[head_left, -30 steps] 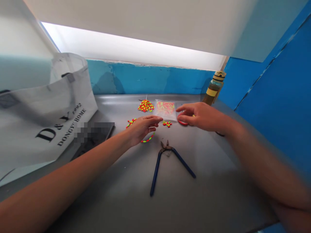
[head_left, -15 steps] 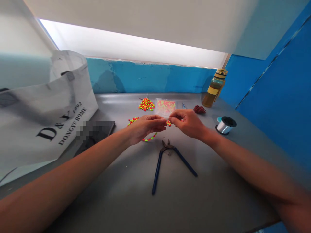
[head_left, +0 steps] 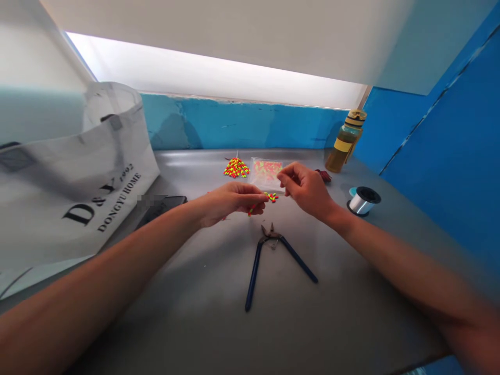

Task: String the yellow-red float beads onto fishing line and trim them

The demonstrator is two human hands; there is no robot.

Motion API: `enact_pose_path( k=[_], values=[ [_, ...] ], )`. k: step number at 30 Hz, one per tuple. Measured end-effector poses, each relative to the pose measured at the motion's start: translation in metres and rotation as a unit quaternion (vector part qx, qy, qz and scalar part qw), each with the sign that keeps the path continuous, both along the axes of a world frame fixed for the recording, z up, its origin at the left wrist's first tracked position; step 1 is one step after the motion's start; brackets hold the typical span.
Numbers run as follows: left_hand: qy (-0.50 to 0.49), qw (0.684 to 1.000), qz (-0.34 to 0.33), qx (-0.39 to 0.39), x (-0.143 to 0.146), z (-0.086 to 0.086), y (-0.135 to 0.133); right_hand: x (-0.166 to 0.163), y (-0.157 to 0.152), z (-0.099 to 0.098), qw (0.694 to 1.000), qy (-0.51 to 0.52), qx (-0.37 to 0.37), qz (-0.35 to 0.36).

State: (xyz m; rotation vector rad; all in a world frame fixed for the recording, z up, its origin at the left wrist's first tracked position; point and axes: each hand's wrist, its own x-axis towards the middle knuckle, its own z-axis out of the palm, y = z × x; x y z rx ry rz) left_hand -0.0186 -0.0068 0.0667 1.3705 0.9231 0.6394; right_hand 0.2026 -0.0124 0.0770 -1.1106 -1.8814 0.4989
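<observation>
My left hand (head_left: pixel 234 204) is pinched closed over a strand of neon yellow-and-red oval beads (head_left: pixel 252 210), and most of the strand is hidden under the hand. My right hand (head_left: pixel 307 190) hangs just right of it, with its fingertips pinched together. I cannot see whether they hold a thin line. Between the hands, a small cluster of loose beads (head_left: pixel 271 197) lies on the grey metal bench (head_left: pixel 203 291). Behind the right fingertips is a clear plastic bag of beads (head_left: pixel 263 174), and a bunch of strung beads (head_left: pixel 236 168) lies to its left.
Blue-handled pliers (head_left: pixel 273 255) lie open below my hands. To the right stand a spool of clear line (head_left: pixel 361 201), a red tangle (head_left: pixel 323 175) and an amber bottle (head_left: pixel 344 141). A white tote bag (head_left: pixel 78 182) and a dark phone (head_left: pixel 162 205) sit left. Blue walls edge the bench.
My right hand has drawn back right and up from my left hand. The bead strand no longer lies on the bench below my left hand, and the spool and red tangle remain uncovered.
</observation>
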Motion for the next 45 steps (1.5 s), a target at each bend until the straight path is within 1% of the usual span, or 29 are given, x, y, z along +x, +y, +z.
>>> enact_pose_path(
  k=[2, 4, 7, 10, 13, 19, 23, 25, 27, 30, 32, 35, 37, 40, 45],
  values=[
    [0.031, 1.0, 0.004, -0.002, -0.009, 0.008, 0.003, 0.002, 0.004, -0.001, 0.999, 0.021, -0.014, -0.024],
    [0.066, 0.998, 0.004, -0.012, -0.017, 0.015, 0.007, 0.002, 0.006, -0.004, 0.999, 0.018, -0.03, -0.034],
    [0.13, 0.991, -0.008, -0.012, -0.026, 0.019, 0.012, 0.0, 0.008, -0.014, 0.999, -0.019, -0.043, -0.023],
    [0.184, 0.983, 0.0, -0.004, -0.031, 0.013, 0.017, -0.003, 0.007, -0.026, 0.997, -0.053, -0.064, 0.0],
    [0.22, 0.975, 0.031, 0.009, -0.035, 0.003, 0.023, -0.006, 0.005, -0.034, 0.994, -0.067, -0.084, 0.011],
    [0.268, 0.956, 0.102, 0.066, -0.039, -0.007, 0.031, -0.007, 0.003, -0.036, 0.986, -0.128, -0.099, 0.03],
    [0.29, 0.942, 0.125, 0.114, -0.037, -0.012, 0.029, -0.006, 0.004, -0.038, 0.983, -0.15, -0.093, 0.04],
    [0.318, 0.928, 0.13, 0.144, -0.035, -0.015, 0.029, -0.006, 0.005, -0.039, 0.982, -0.162, -0.091, 0.043],
    [0.356, 0.907, 0.134, 0.18, -0.034, -0.016, 0.029, -0.006, 0.005, -0.04, 0.98, -0.171, -0.089, 0.045],
    [0.402, 0.879, 0.133, 0.221, -0.035, -0.013, 0.029, -0.006, 0.005, -0.041, 0.98, -0.176, -0.086, 0.046],
    [0.44, 0.861, 0.125, 0.221, -0.036, -0.009, 0.028, -0.007, 0.003, -0.043, 0.981, -0.17, -0.082, 0.048],
    [0.507, 0.832, 0.078, 0.213, -0.034, -0.005, 0.025, -0.008, 0.001, -0.048, 0.984, -0.161, -0.052, 0.051],
    [0.537, 0.809, 0.054, 0.232, -0.03, -0.006, 0.022, -0.009, -0.001, -0.052, 0.983, -0.17, -0.032, 0.058],
    [0.577, 0.775, 0.05, 0.251, -0.026, -0.009, 0.021, -0.009, -0.002, -0.059, 0.975, -0.207, -0.02, 0.083],
    [0.614, 0.754, 0.06, 0.228, -0.032, -0.009, 0.025, -0.008, 0.001, -0.066, 0.962, -0.249, -0.025, 0.106]
  ],
)
